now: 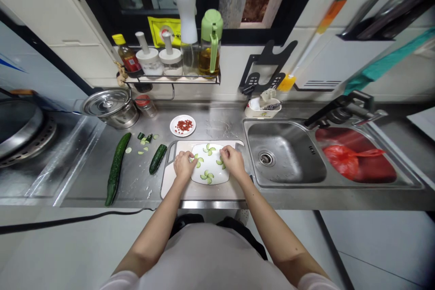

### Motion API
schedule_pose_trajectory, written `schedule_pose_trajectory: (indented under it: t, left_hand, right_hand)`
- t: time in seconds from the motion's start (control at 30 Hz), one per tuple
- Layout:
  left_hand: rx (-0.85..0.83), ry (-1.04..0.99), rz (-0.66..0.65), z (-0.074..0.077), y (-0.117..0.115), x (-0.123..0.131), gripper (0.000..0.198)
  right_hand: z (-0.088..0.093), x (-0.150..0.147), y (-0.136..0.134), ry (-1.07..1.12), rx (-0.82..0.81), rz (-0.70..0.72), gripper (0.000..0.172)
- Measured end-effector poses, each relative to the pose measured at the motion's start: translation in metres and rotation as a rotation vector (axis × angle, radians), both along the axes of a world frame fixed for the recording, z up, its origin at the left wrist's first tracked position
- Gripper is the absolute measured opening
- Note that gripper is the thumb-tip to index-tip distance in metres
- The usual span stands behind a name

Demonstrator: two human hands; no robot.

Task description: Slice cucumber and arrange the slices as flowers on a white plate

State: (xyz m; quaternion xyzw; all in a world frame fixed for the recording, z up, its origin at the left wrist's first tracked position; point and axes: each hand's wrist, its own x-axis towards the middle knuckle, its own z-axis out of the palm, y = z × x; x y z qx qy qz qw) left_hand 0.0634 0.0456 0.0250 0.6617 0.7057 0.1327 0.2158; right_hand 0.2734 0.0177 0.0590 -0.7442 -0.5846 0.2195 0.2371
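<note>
A white plate [206, 166] with small fans of pale green cucumber slices [207, 176] lies on the cutting board [190, 191]. At the plate's left edge is my left hand [183, 165], thumb and finger drawn together beside a fan of slices; whatever is between them is hidden. My right hand [234, 162] is closed in a pinch over the right edge, its fingertips at a cucumber slice [220, 161]. Left of the board lie a cut cucumber piece [158, 159], several cucumber scraps [145, 140] and a long whole cucumber [117, 167].
Behind the board stands a small dish of red bits [182, 126]. A lidded pot [120, 111] and a red-lidded jar [146, 106] are at the back left. To the right is a double sink [285, 154], with a red bag [343, 161] in its far basin. A bottle rack [173, 79] hangs above.
</note>
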Motion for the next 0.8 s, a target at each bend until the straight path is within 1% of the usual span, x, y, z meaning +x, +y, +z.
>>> schedule_pose_trajectory:
  t: [0.13,0.27,0.37,0.43,0.5,0.6,0.8]
  left_hand:
    - [0.015,-0.007,-0.006,0.000,-0.001,0.001,0.013]
    - [0.023,-0.033,0.009,0.000,-0.001,0.000,0.015]
    - [0.054,-0.035,0.024,0.005,-0.002,0.000,0.014]
    - [0.077,-0.046,0.008,0.010,-0.004,0.004,0.014]
    - [0.082,-0.067,-0.046,0.015,-0.006,0.013,0.013]
    - [0.058,-0.081,-0.158,0.020,-0.012,0.033,0.013]
    - [-0.027,-0.023,-0.298,0.015,-0.017,0.071,0.014]
  right_hand:
    - [-0.004,0.009,-0.003,0.052,0.046,-0.045,0.029]
    - [-0.010,0.016,-0.008,0.057,0.054,-0.072,0.028]
    - [-0.014,0.020,-0.015,0.032,0.030,-0.081,0.025]
    - [-0.017,0.022,-0.019,0.007,-0.006,-0.084,0.023]
    - [-0.018,0.021,-0.021,-0.025,-0.059,-0.092,0.021]
    - [-0.019,0.016,-0.020,-0.094,-0.153,-0.117,0.021]
    - [-0.016,0.007,-0.015,-0.193,-0.292,-0.129,0.022]
